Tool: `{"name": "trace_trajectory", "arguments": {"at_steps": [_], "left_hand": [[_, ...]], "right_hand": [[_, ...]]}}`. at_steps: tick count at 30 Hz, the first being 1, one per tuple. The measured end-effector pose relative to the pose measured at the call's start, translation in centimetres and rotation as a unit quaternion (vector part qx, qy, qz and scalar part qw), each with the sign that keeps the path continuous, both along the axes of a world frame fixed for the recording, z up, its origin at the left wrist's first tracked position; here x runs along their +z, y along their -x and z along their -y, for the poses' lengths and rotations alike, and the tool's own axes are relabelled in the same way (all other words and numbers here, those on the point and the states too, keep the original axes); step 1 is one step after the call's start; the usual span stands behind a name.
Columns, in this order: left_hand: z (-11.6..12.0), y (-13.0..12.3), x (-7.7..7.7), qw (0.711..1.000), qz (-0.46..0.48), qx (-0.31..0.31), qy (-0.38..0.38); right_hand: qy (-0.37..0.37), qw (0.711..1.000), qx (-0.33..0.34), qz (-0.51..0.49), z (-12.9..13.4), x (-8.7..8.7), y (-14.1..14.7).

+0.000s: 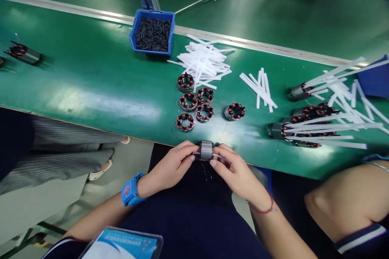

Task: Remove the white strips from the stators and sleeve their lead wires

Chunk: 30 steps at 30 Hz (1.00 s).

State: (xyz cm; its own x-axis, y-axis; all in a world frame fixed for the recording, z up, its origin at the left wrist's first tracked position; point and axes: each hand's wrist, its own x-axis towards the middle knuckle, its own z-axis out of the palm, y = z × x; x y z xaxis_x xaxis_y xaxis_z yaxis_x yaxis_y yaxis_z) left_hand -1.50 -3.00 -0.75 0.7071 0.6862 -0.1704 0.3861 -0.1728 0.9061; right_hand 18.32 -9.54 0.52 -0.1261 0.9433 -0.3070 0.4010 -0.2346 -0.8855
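Note:
A grey motor stator (pixel 206 151) is held on its side at the table's front edge, in front of my body. My left hand (pixel 174 162) pinches its left end between thumb and fingers. At the other end, the fingers of my right hand (pixel 235 168) are closed on the stator and on a thin pale strip (pixel 221 156) that sticks out there. Fine wire ends dangle below the stator. Beyond my hands stand several stators with copper windings (pixel 204 112), and one more stator (pixel 235 111) stands apart to their right.
A blue bin (pixel 172 44) of short black pieces stands at the back, beside a pile of white strips (pixel 203 60). More loose strips (pixel 259 89) lie rightward. At right, stators (pixel 278 131) hold long strips near a co-worker's arm (pixel 349 194). Another stator (pixel 30 55) lies far left.

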Motion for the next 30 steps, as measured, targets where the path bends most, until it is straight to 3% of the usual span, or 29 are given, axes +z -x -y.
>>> {"name": "trace_trajectory", "arguments": {"at_steps": [6,11,17,24,30], "left_hand": [[0.5,-0.4,-0.5,0.997,-0.009,0.028,-0.065],[0.8,-0.1,-0.6,0.992,0.036,0.053,-0.111],[0.5,0.6,-0.5,0.981,0.103,0.028,-0.163],[0.3,-0.3,0.5,0.995,0.005,0.099,-0.012],[0.3,-1.1,0.2,0.992,-0.022,0.122,-0.021]], "right_hand": [[0.035,0.996,-0.058,-0.051,0.1,-1.0,0.4],[0.114,0.979,-0.112,-0.13,0.2,-1.6,0.7],[0.109,0.983,-0.113,-0.1,0.1,-1.6,1.3],[0.01,0.993,-0.096,0.072,-0.1,-1.4,1.9],[-0.038,0.995,-0.056,0.07,0.0,-0.7,1.7]]}}
